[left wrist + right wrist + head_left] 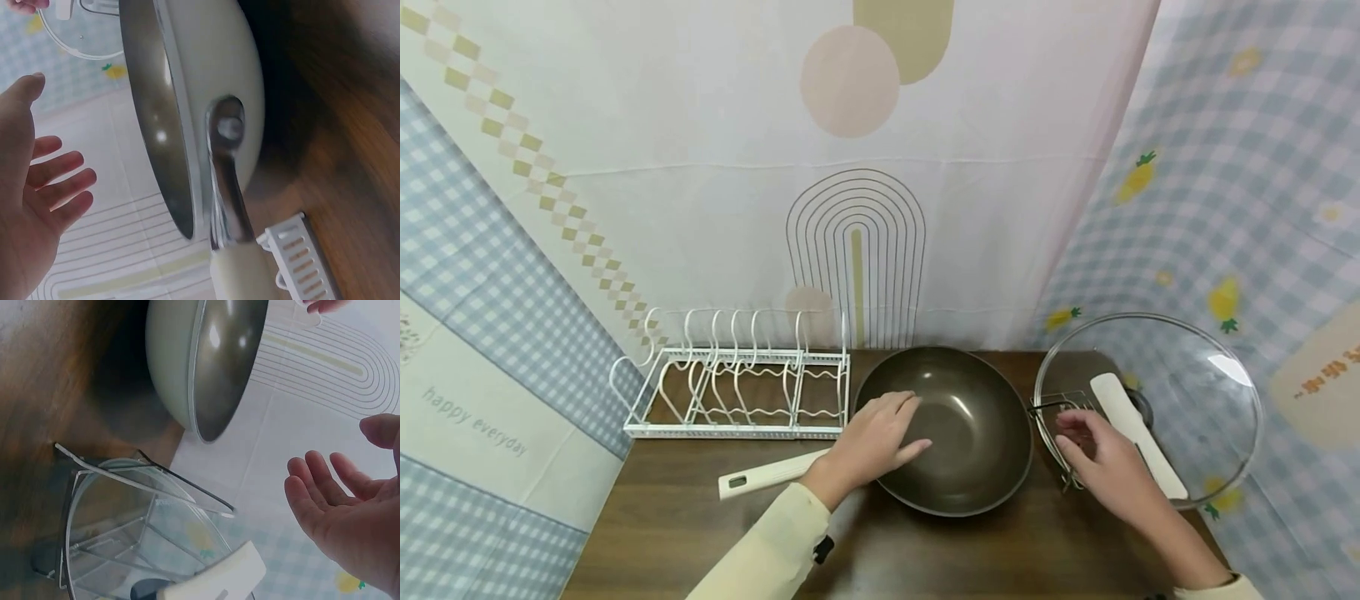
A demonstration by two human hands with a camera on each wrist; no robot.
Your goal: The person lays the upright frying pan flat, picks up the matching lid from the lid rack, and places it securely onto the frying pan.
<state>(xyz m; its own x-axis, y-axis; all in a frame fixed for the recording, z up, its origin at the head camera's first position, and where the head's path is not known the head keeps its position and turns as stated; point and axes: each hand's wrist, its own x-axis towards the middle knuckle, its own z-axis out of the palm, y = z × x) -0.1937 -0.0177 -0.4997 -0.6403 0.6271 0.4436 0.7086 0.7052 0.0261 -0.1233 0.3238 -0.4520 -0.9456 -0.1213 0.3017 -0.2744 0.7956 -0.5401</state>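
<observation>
Both hands unloaded and apart from each other, one to either side of the pan's middle. Left hand hovers above the pan's left part, fingers loosely extended; the left wrist view shows a gap between it and the rim. Right hand hangs beyond the pan's right rim, fingers softly bent, thumb apart, gripping nothing.

The pan: deep, dark inside, pale outside, sitting upright on the table between the hands. Its long axis is set by the cream handle, which runs out to the pan's left and slightly toward the person, passing beneath the left wrist in the head view. Key relation: the handle lies on the left hand's side, so the left hand is clearly the nearer to it; the right hand has the whole bowl between itself and that handle.

Right of the pan: wire stand, holding a large glass lid on edge, tilted. The lid's long pale grip slants just beyond the right hand; right wrist view shows no contact.

Left of the pan: white rack with upright loops, its near end just beside the rim; whether they touch cannot be told. Behind the pan: patterned cloth.
</observation>
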